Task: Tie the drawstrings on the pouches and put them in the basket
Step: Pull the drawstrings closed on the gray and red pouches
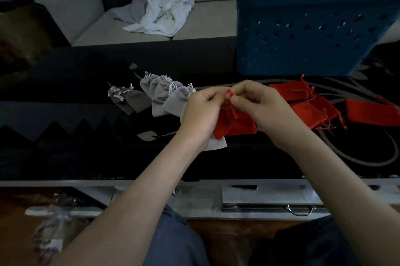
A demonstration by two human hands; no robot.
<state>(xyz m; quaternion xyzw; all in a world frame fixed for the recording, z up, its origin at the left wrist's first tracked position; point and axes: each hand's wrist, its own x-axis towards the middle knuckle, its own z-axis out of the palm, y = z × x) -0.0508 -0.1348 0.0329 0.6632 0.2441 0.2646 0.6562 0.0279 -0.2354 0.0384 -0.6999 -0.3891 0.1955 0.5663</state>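
A red pouch (236,124) hangs between my hands above the dark table (86,84), its gathered neck upward. My left hand (200,112) and my right hand (259,103) both pinch its red drawstring at the neck, fingers curled. Several grey pouches (161,97) with cinched tops lie in a row to the left of my hands. Several flat red pouches (311,103) with loose strings lie to the right. The blue perforated basket (307,27) stands at the back right of the table.
A white paper piece (216,143) lies under my left wrist. Crumpled white cloth (160,12) sits on the grey sofa behind the table. Below the table's front edge there is a shelf with a drawer handle (299,209).
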